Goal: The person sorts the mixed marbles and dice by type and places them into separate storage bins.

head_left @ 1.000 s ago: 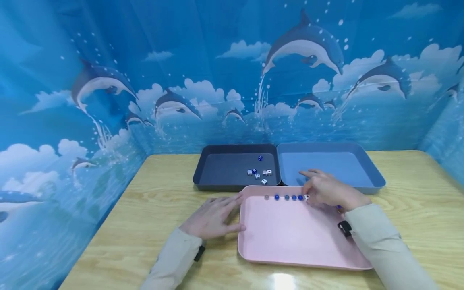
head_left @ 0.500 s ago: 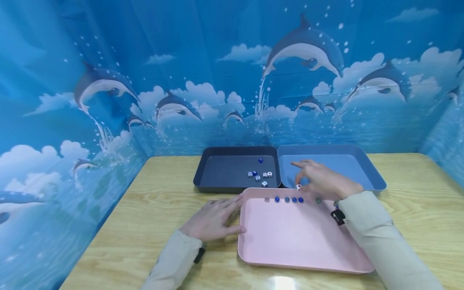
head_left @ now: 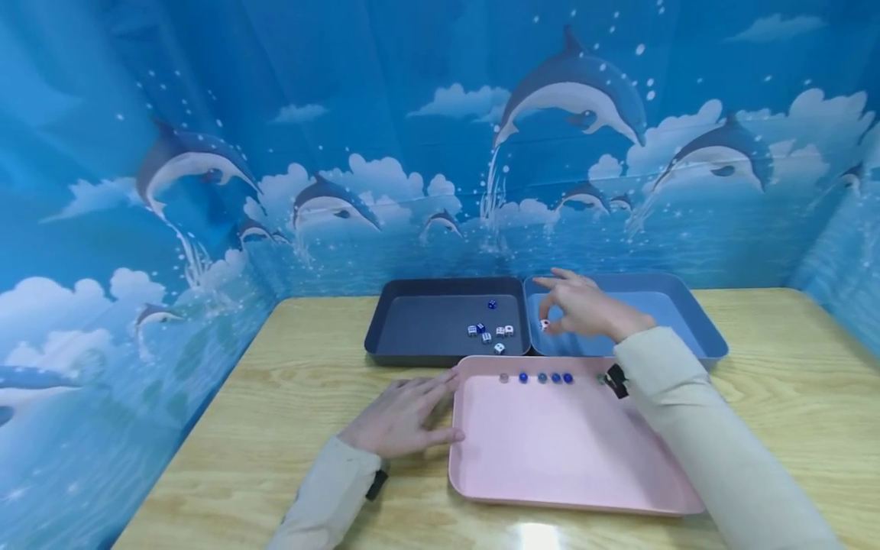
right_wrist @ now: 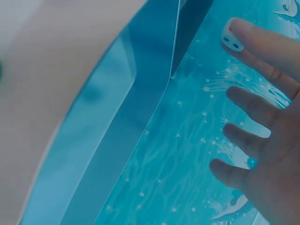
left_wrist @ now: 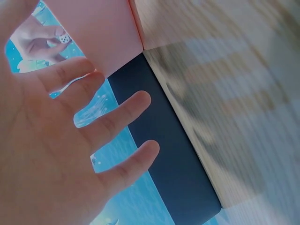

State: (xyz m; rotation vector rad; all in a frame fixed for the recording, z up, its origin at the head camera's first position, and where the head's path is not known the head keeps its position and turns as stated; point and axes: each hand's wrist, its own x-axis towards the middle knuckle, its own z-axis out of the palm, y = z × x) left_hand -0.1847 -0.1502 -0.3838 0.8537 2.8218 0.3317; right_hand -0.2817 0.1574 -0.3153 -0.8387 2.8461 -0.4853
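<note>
Between thumb and index finger, my right hand (head_left: pixel 584 307) pinches a white die (right_wrist: pixel 232 40) above the left part of the blue tray (head_left: pixel 635 325); its other fingers are spread. The die's dots show in both wrist views. My left hand (head_left: pixel 402 416) lies at the left edge of the pink tray (head_left: pixel 571 451), fingers extended, with fingertips and thumb at the rim. Along the pink tray's far side runs a row of glass marbles, a dark blue marble (head_left: pixel 523 377) among them. A greenish marble (head_left: pixel 601 378) is partly hidden by the right wrist strap.
A black tray (head_left: pixel 419 325) stands at the back left, side by side with the blue one. In it are several white dice, a blue die (head_left: pixel 492 304) and another blue die. Behind the wooden table (head_left: pixel 275 412) hangs a dolphin-print curtain (head_left: pixel 385 153).
My right hand has picked the white die up from the pink tray's marble row and carried it up, away and leftward over the blue tray. The left hand stays put.
</note>
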